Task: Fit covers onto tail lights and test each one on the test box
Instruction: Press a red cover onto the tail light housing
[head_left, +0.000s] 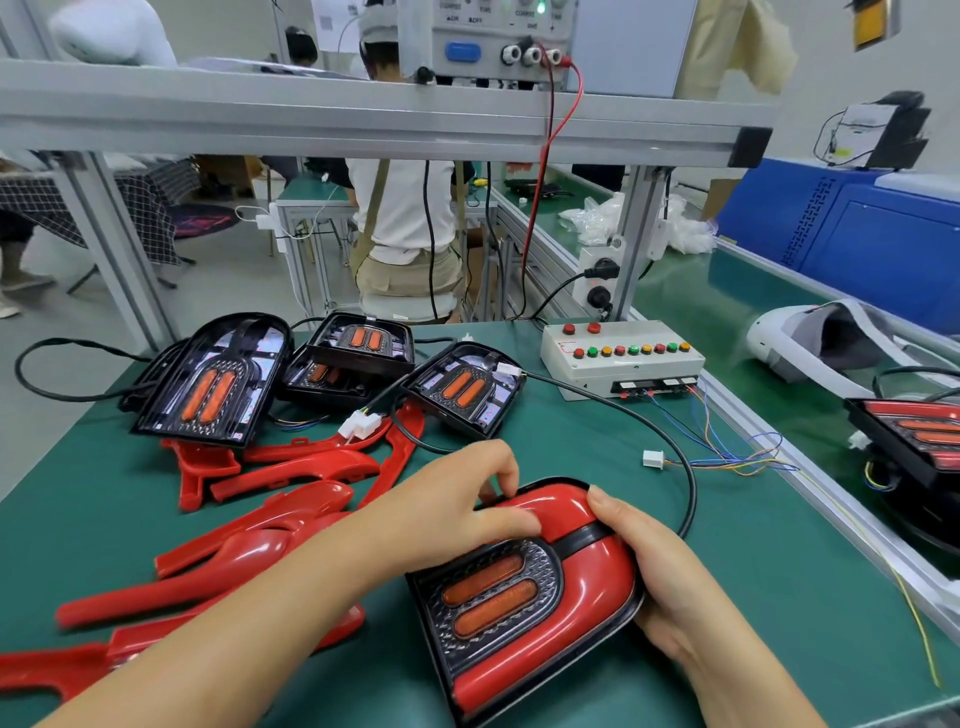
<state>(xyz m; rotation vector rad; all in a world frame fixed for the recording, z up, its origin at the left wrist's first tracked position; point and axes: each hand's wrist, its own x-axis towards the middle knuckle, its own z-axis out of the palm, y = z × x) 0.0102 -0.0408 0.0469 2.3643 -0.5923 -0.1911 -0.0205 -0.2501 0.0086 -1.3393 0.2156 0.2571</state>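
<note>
A tail light (524, 597) with a red cover on it lies on the green mat in front of me. My left hand (457, 504) presses on the top left of the red cover, fingers curled over its upper edge. My right hand (649, 566) grips the light's right side, thumb on the cover. Its black cable (691, 483) loops away behind. Several loose red covers (280, 525) lie to the left. Three uncovered black tail lights (208, 384) (363, 345) (465, 387) sit further back. The white test box (621, 358) with coloured buttons stands at the back right.
A loose white connector (653, 459) on thin coloured wires runs from the test box. A finished tail light (914, 436) and a white headset (810, 338) lie on the conveyor at right. An aluminium frame with a power supply (493, 36) crosses overhead. A person sits beyond the bench.
</note>
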